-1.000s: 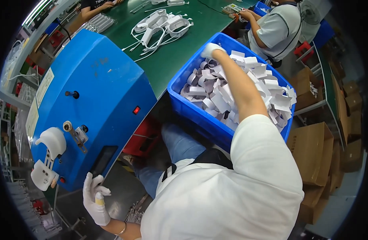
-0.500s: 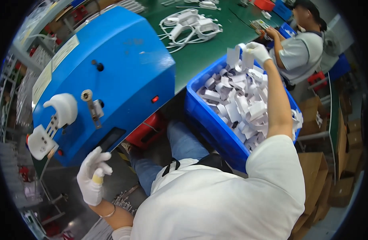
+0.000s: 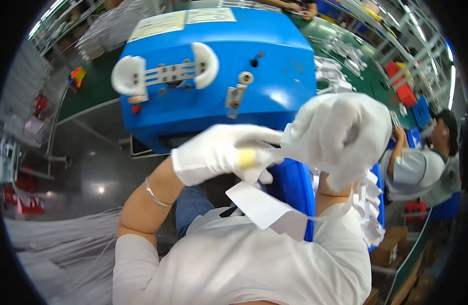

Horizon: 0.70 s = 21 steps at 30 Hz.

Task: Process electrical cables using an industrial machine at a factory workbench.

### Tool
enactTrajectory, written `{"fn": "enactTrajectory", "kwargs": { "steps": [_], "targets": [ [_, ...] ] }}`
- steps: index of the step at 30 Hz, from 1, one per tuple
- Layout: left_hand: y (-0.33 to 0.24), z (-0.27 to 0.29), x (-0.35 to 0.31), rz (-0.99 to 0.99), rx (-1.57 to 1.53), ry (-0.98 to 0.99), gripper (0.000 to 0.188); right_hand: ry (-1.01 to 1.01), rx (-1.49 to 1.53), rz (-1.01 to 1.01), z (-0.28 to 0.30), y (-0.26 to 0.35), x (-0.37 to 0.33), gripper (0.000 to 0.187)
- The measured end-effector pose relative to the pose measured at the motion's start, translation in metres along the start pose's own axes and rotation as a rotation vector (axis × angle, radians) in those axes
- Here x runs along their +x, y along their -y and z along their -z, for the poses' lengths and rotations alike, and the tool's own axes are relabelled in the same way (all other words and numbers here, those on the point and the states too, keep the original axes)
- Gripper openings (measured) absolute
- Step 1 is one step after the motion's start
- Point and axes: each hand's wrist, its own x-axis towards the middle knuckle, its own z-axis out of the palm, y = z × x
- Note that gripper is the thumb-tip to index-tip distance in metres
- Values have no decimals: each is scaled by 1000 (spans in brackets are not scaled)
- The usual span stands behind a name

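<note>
Both of my hands wear white gloves and meet in front of my chest. My right hand (image 3: 340,134) is raised close to the camera, fingers curled. From beneath it hangs a folded white card piece (image 3: 262,206) with a thin curved strip running up toward that hand. My left hand (image 3: 219,152), yellow tape on one finger, has its fingertips at the right hand's fingertips; what they pinch is too small to make out. Beyond stands a blue machine (image 3: 274,76) with two white half-round holders (image 3: 206,66) on a slotted metal bracket and a small metal arm (image 3: 236,94).
A blue bin (image 3: 290,188) of white pieces stands at my right, partly behind my right arm. White cabled parts (image 3: 333,73) lie on the green table (image 3: 373,84). Another person (image 3: 419,162) works at the far right. Long white strips (image 3: 66,249) lie at lower left.
My right hand has come from over the bin to my chest with the white card piece. My left hand has risen to meet it. The view has turned toward the machine.
</note>
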Motion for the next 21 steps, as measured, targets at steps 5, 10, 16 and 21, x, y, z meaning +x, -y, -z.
{"fn": "enactTrajectory", "kwargs": {
  "steps": [5, 10, 16, 21],
  "targets": [
    [-20, -3, -45, -474, 462, -637, 23, -534, -432, 99, -14, -25, 20, 22],
    [-46, 35, -50, -886, 1155, -1282, 12, -1259, -667, -488, -26, -53, 42, 33],
    [-59, 57, -61, -929, 1555, -1414, 13, -1304, -594, -548, -31, -102, 54, 36],
    [-52, 80, -69, -679, 1107, -1326, 21, -1307, -468, -625, -28, -103, 61, 38]
  ]
}}
